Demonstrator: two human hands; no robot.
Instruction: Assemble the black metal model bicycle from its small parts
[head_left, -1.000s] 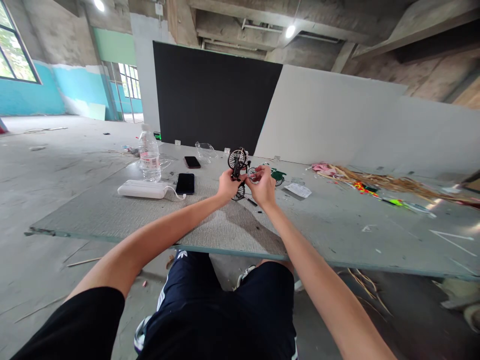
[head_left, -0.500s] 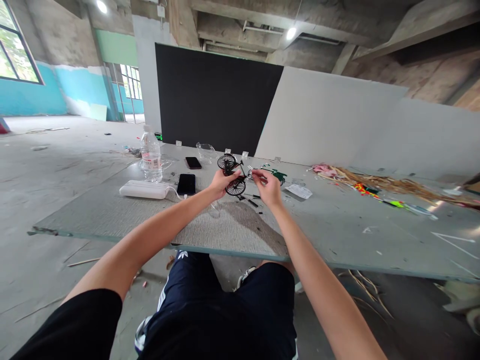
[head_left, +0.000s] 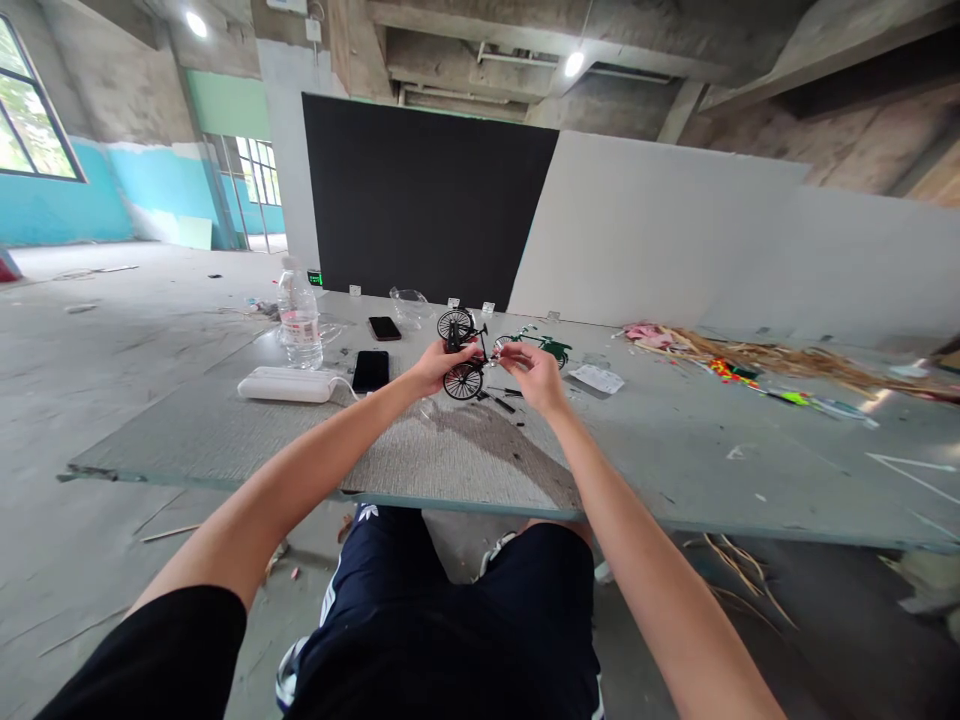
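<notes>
Two bare hands are at work over the grey table (head_left: 675, 450), and what a delicate hold this is! The left hand (head_left: 435, 369) has its thumb and fingers clamped on a black model bicycle (head_left: 453, 336), with one spoked wheel toward the panels and the other toward the person. That bicycle sits right between the hands, near the middle of the table. Over on the right side, the right hand (head_left: 541, 375) brings thumb and fingertips together on a small pale part (head_left: 495, 357), right beside the bicycle; it is too small to make out, and whether the two touch I cannot tell.

Just behind the right hand, partly covered by it, stands a green model bicycle (head_left: 551, 347). Loose dark pieces (head_left: 501, 405) lie below the hands, and a paper slip (head_left: 597, 378) lies to the right. Out on the left we have two phones (head_left: 370, 371), a white device (head_left: 285, 385) with a cable, an upright clear bottle (head_left: 300, 325) and crumpled clear plastic (head_left: 409, 305). Far right, brown strips (head_left: 780, 365) stretch across the table beside pink material (head_left: 649, 338), all in front of a black panel (head_left: 427, 200) and a pale one!
</notes>
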